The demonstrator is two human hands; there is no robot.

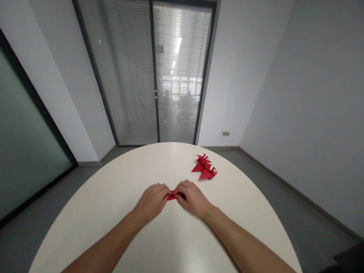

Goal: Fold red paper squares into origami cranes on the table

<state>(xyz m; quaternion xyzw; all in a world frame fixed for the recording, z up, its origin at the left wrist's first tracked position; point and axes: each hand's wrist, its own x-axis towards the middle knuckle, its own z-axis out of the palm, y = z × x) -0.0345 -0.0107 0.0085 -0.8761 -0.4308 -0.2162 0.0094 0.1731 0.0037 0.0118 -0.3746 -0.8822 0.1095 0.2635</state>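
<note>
On the left, a smooth, greenish frosted panel point(25, 144) stands in a straight dark frame. Next comes a tall pane of glass point(133, 83) ribbed by thin horizontal blinds. In front spreads the table point(113, 201), its pale surface smooth with a soft sheen, its visible rim one broad curve. The left hand point(152, 199), bare, comes in from the near left, fingers bent, thumb and fingertips pinched on the left end of a small piece of red paper point(171, 197). This folded strip, narrow and creased, lies midway between the surface's left and right edges; most of it is hidden by fingers. The right hand point(192, 198) is clamped on its right end, knuckles arched, just beside the left. Farther right, near the far right edge, sit folded red paper figures point(205, 167), clustered, sharp-pointed, with flat triangular flaps. Beyond that edge, a small rectangular plate point(225, 133) sits low on the matte wall point(244, 76).
</note>
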